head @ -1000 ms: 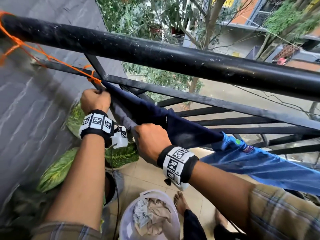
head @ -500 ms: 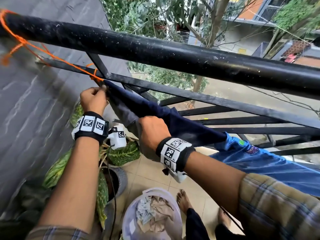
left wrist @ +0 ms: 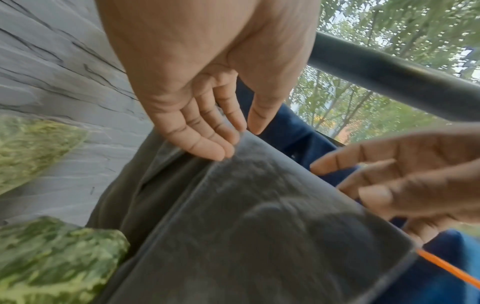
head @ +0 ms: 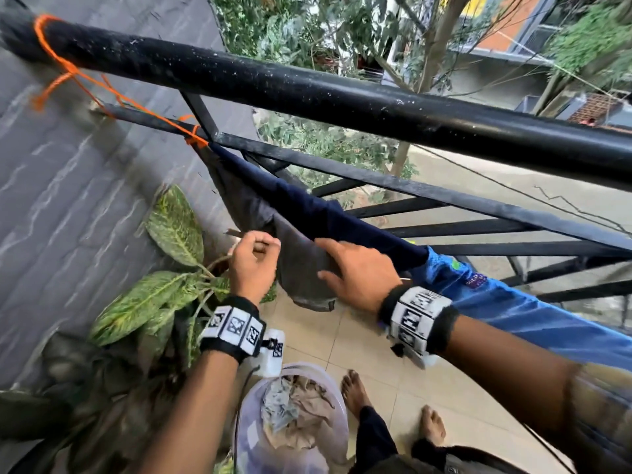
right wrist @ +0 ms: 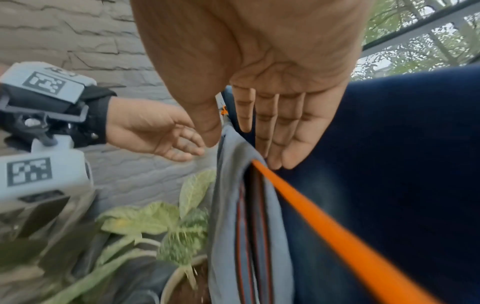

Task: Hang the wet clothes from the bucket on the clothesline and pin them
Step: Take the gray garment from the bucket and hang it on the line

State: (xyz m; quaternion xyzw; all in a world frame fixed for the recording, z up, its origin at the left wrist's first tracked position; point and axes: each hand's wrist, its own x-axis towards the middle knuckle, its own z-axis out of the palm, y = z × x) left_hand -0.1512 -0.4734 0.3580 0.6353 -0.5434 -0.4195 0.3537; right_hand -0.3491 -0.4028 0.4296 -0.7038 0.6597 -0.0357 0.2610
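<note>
**Dark cloth on the orange line, both hands beside it**

On the far left is a grey brick wall (head: 68, 186). A thick black rail (head: 307, 90) runs across the top, and the orange clothesline (head: 160, 119) is tied to it at the left end. Below the wall stands a plant with big spotted green leaves (head: 174, 227).

Next comes the left hand (head: 253, 265). Its fingers are loosely bent and its fingertips (left wrist: 207, 152) touch the top fold of the grey cloth (head: 301, 268). The thumb sits close to the fingers. I cannot tell for sure if this grip pinches the fold or only touches it.

The grey cloth hangs down from the line on the near side. It is part of the dark blue cloth (head: 307, 206), which is draped over the clothesline from the knot on the left down toward the right.

The right hand (head: 359, 271) lies flat on the cloth, just right of the left hand. Its fingers are straight and spread, so this grip is released and holds nothing. In the right wrist view the fingers press the blue cloth right beside the orange line.

Farther right, a bright blue garment (head: 513, 302) hangs on the same line, touching the dark blue one.

Near the bottom, on the tiled floor (head: 376, 354), sits the pale bucket (head: 253, 422) with crumpled clothes (head: 294, 405) still inside. The person's bare feet (head: 355, 388) stand just right of it.
</note>
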